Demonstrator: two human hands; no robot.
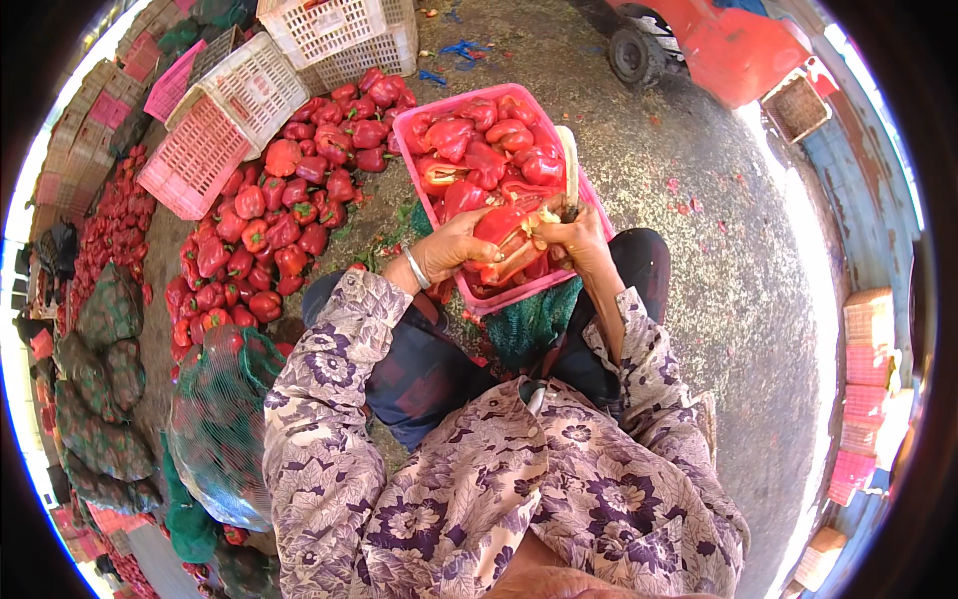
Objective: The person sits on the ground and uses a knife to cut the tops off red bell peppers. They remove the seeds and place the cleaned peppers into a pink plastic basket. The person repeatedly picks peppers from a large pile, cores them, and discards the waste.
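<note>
Over the near part of a pink plastic crate, my left hand grips an opened red bell pepper, whose pale inside shows. On the pepper's other side is my right hand, its fingers on the pale core. A tool with a long, pale, curved handle sticks up from the right hand; its other end is hidden. Red peppers, some cut open, fill the crate beneath the hands.
Whole red peppers lie heaped on the floor to the left, beside white and pink plastic crates. A green mesh sack of peppers stands by my left arm. A wheel of a red vehicle is at the upper right.
</note>
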